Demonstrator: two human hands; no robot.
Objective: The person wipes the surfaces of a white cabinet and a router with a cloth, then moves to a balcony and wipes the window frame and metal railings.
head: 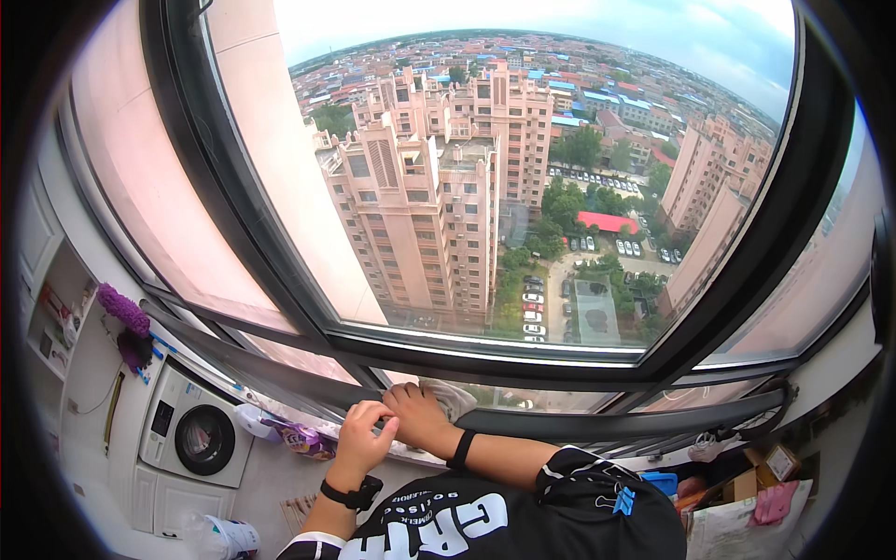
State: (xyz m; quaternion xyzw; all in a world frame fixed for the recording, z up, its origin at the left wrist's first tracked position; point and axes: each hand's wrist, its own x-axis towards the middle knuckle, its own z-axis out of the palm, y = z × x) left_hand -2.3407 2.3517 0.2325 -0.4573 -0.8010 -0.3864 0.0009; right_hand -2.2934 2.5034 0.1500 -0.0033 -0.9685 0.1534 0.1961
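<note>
My right hand [418,414], with a black band at its wrist, lies over a grey cloth [451,400] on the dark window rail [532,424]; how its fingers grip the cloth is hidden. Close beside it on the left, my left hand [367,432] is raised with its fingers bent, thumb towards the other hand. A black watch [360,494] is strapped to that wrist. Whether the left fingers hold anything cannot be told. Above both hands stands a large window pane [518,210] in a black frame, with tall buildings and parked cars far below.
A washing machine [199,427] stands at the left, near a purple duster [124,309]. A purple package [301,439] lies by the window wall. A white bucket [234,537] is at the lower left. Boxes and a pink cloth [773,502] are piled at the lower right.
</note>
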